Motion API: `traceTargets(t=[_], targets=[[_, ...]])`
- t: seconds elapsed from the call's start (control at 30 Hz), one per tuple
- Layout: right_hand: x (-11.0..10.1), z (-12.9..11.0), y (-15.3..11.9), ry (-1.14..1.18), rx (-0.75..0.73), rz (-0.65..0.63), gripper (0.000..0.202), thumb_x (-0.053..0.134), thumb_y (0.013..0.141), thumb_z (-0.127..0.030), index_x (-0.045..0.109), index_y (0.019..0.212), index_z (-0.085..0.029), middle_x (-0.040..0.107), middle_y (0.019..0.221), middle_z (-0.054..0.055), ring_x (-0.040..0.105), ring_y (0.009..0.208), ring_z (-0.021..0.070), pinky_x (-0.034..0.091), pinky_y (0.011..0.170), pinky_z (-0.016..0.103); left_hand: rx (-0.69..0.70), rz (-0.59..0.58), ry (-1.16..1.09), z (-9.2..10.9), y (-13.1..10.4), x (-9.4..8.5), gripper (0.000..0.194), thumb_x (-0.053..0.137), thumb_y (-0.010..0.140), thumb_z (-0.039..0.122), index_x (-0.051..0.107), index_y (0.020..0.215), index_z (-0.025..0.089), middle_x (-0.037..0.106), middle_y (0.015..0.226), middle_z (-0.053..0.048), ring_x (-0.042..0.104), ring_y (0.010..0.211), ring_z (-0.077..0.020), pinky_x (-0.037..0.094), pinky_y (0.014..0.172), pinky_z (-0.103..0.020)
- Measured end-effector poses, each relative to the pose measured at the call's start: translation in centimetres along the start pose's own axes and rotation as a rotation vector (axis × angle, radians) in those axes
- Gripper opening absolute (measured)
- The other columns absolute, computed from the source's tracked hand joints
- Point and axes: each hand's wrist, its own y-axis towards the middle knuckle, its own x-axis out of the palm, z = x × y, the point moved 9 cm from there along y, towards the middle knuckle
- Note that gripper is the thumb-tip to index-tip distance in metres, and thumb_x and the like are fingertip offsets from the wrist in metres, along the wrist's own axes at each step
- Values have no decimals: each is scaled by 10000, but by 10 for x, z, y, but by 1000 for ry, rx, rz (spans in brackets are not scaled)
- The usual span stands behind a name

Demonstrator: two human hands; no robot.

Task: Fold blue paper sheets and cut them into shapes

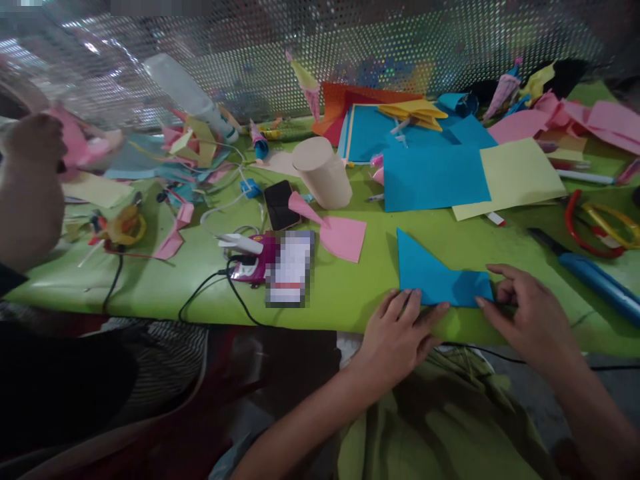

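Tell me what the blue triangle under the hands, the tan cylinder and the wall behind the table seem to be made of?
The blue triangle looks like thin matte craft paper: flat, with sharp folded edges. The tan cylinder seems to be rolled card or paper, dull and smooth, though I cannot be sure. The wall looks like shiny perforated sheet metal, dotted with rows of small holes.

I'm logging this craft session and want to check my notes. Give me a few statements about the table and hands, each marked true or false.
1. Both hands press on the blue folded paper. True.
2. The right hand holds the scissors. False: they lie apart on the green table.
3. The cardboard tube lies beside a dark phone. True.
4. The left hand grips a pen. False: its fingers rest flat on the paper's edge.
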Motion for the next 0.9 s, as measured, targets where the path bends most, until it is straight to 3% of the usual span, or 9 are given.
traceTargets(t=[0.1, 0.23, 0.33, 0.4, 0.47, 0.6, 0.7, 0.9], targets=[[-1, -1, 0, 26, -21, -2, 430, 626, 988, -452, 581, 1343, -214, 567, 780, 10, 586, 773, 247, 505, 791, 431, -14, 4, 3, 0, 1, 1, 608, 563, 1033, 593, 533, 1573, 314, 608, 1450, -121, 549, 1320, -298, 448, 1163, -464], [-7, 2, -3, 112, -6, -10, 375, 594, 1035, -418, 600, 1365, -239, 607, 817, 15, 619, 788, 235, 507, 722, 383, -41, -4, -15, 0, 2, 2, 607, 581, 1025, 583, 552, 1560, 299, 613, 1428, -135, 554, 1300, -315, 447, 1160, -490], [-25, -4, -11, 93, -35, 122, 291, 576, 1054, -334, 638, 1331, -272, 693, 959, 58, 661, 906, 262, 522, 789, 413, -43, 4, -18, 1, 2, 2, 593, 594, 1024, 563, 562, 1551, 294, 621, 1405, -141, 561, 1293, -320, 451, 1162, -504], [-34, -21, -21, 9, -125, 204, 302, 579, 1045, -265, 649, 1338, -278, 735, 1084, 89, 672, 1007, 296, 512, 869, 464, -50, 9, -21, 1, 2, 3, 591, 610, 1018, 561, 567, 1545, 297, 626, 1399, -140, 566, 1292, -318, 458, 1161, -507], [-26, -46, -31, -48, -260, 170, 404, 583, 1031, -207, 612, 1428, -278, 754, 1229, 97, 680, 1098, 307, 498, 923, 486, -52, 14, -23, 2, 2, 3, 588, 629, 1012, 548, 571, 1539, 292, 625, 1414, -141, 567, 1299, -317, 464, 1162, -509], [13, -81, -50, -91, -434, -50, 582, 583, 1038, -215, 453, 1604, -264, 666, 1508, 57, 626, 1340, 269, 421, 1116, 488, -54, 27, -22, 2, 0, 3, 466, 668, 1002, 488, 678, 1394, 235, 627, 1453, -151, 561, 1329, -323, 463, 1174, -512], [24, -80, -56, -157, -407, -60, 611, 555, 1063, -252, 387, 1650, -267, 607, 1576, 56, 605, 1394, 251, 375, 1159, 481, -58, 29, -15, 1, -2, 1, 467, 654, 1017, 471, 655, 1429, 251, 638, 1469, -132, 577, 1329, -313, 447, 1174, -518], [12, -55, -63, -218, -343, -5, 639, 588, 1051, -261, 387, 1656, -306, 643, 1537, 58, 661, 1344, 275, 403, 1121, 495, -84, 25, -3, -11, -14, -6, 502, 617, 1049, 428, 575, 1526, 275, 625, 1548, -62, 581, 1350, -286, 398, 1159, -483]])
